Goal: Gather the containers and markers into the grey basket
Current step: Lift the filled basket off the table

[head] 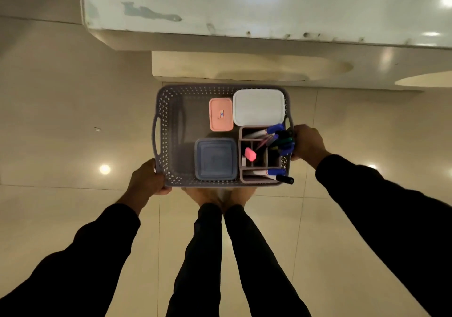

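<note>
I hold the grey perforated basket (163, 111) above the tiled floor, over my feet. My left hand (148, 179) grips its near left corner. My right hand (307, 143) grips its right rim by the handle. Inside lie a pink-lidded container (220, 117), a white-lidded container (258, 107) and a blue-lidded container (215, 159). A divided organiser (259, 163) at the right holds several blue and black markers (276, 130) and a pink highlighter (250, 154). One black-capped marker (285, 179) pokes over the near right rim.
A white table edge (244, 10) with worn patches runs across the top of the view, its base (220, 67) just beyond the basket. Glossy beige floor tiles (73, 133) lie all around. My legs (220, 255) and bare feet are under the basket.
</note>
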